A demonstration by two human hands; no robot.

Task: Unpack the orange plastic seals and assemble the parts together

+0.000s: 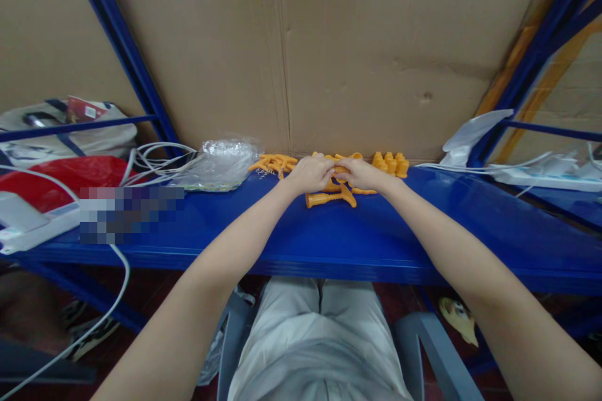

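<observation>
My left hand (312, 173) and my right hand (358, 174) meet over a group of orange plastic parts at the back of the blue table. The fingers of both are curled. An orange part (341, 170) shows between them under the right fingertips; what the left fingers grip is hidden. Just in front lies an orange hammer-shaped part (331, 198), its wide hollow end to the left. Curved orange pieces with small chains (275, 164) lie in a heap left of my hands. To the right stand several orange knobbed parts (390, 164), close together.
Clear plastic bags (221, 163) and white cables (157, 160) lie on the left, near a red bag (66, 182) and a power strip (42, 225). A cardboard sheet (352, 56) backs the blue table (291, 241). Another power strip (550, 177) is at right.
</observation>
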